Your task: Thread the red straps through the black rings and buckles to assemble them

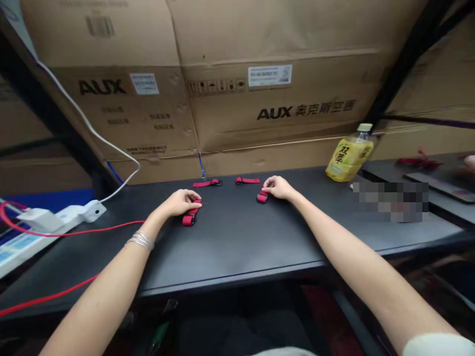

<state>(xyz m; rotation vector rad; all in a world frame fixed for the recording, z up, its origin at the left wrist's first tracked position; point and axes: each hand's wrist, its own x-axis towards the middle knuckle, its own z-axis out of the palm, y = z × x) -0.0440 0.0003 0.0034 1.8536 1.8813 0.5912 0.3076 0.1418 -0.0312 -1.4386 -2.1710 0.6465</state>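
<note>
My left hand (182, 202) pinches the upper end of a red strap (188, 219) with a dark buckle, whose looped end points toward me on the black tabletop (237, 237). To the right, my right hand (277, 188) is closed on the end of another red buckled strap (262, 197), thumb and fingers together. Farther back, a third red strap (203, 184) lies flat with its buckle at the right end. Beside it rests one more red strap (248, 181), its buckle at the left end.
Large cardboard boxes (222, 113) stand behind the table. At left are a white power strip (44, 230), a white cable (89, 123) and a red cable (92, 231). A yellow drink bottle (349, 155) stands at right, near a dark phone-like slab (440, 187) and another person's hand (469, 162).
</note>
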